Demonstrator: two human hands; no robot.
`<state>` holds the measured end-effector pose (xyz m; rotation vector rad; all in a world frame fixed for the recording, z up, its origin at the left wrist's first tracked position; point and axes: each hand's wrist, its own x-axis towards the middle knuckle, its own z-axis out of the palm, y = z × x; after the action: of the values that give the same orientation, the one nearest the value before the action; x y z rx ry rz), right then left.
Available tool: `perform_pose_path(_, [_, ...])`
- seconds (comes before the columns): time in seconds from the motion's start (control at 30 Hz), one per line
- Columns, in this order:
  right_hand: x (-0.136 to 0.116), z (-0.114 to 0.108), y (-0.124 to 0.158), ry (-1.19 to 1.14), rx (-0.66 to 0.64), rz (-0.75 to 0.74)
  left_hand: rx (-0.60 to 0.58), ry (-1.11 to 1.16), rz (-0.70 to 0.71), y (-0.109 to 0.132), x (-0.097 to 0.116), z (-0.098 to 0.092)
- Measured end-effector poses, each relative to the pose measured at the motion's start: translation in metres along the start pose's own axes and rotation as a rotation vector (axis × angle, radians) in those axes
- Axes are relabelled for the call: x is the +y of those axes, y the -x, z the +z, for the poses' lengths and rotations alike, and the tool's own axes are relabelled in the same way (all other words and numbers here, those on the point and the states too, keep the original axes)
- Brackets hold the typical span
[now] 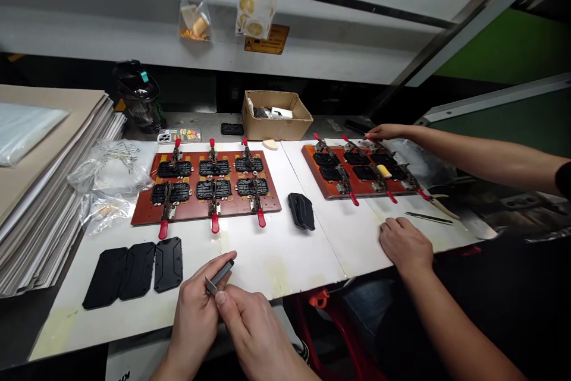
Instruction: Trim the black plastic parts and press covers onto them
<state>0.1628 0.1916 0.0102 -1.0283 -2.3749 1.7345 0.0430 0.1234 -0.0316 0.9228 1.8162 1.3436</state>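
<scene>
Counted on the worktop [276, 274]: 2 fixture boards [145, 214], 12 o'clock | 12 toggle clamps [163, 229] | 4 loose black panels [138, 271], 8 o'clock | 1 metal tool [220, 274], held by 2 hands [196, 315], 6 o'clock | 2 co-worker's hands [405, 244], 3 o'clock

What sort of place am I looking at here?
Probably a factory assembly bench: red-handled toggle clamps on a brown fixture board, black moulded parts, and a small metal tool in the person's hands.

White bench [285, 262] bears clamp fixtures [205, 185], apparently black cases [138, 271].

legible text: none | yellow warning label [266, 39]: wording too small to read
</scene>
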Motion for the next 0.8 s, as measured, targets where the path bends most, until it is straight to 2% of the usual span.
perform_pose_path(0.13, [-0.001,-0.001,0.001,-0.002,0.024,0.003,0.003,0.018,0.006,0.002,-0.001,-0.001])
perform_pose_path(0.27, [0.01,-0.01,-0.005,-0.061,0.091,0.022,0.055,-0.079,0.079,0.003,-0.001,-0.005])
perform_pose_path(0.33, [0.021,-0.017,-0.012,-0.188,0.131,0.05,0.074,-0.126,0.125,0.003,0.0,-0.006])
perform_pose_path(0.47, [0.037,-0.027,-0.021,-0.589,0.161,0.181,0.059,-0.162,0.162,0.002,0.002,-0.006])
perform_pose_path(0.53, [0.033,-0.027,-0.02,-0.606,0.219,0.105,0.052,-0.161,0.15,0.002,0.002,-0.005])
perform_pose_path(0.6, [0.023,-0.026,-0.02,-0.52,0.273,-0.043,0.033,-0.145,0.135,0.001,0.0,-0.003])
perform_pose_path(0.67, [0.014,-0.024,-0.022,-0.454,0.265,-0.138,0.0,-0.137,0.142,0.001,-0.002,-0.002])
perform_pose_path(0.73, [0.011,-0.022,-0.029,-0.458,0.295,-0.134,-0.007,-0.193,0.212,0.001,-0.003,-0.004])
perform_pose_path(0.8, [0.018,-0.022,-0.035,-0.498,0.351,-0.051,0.053,-0.357,0.34,0.004,-0.004,-0.009])
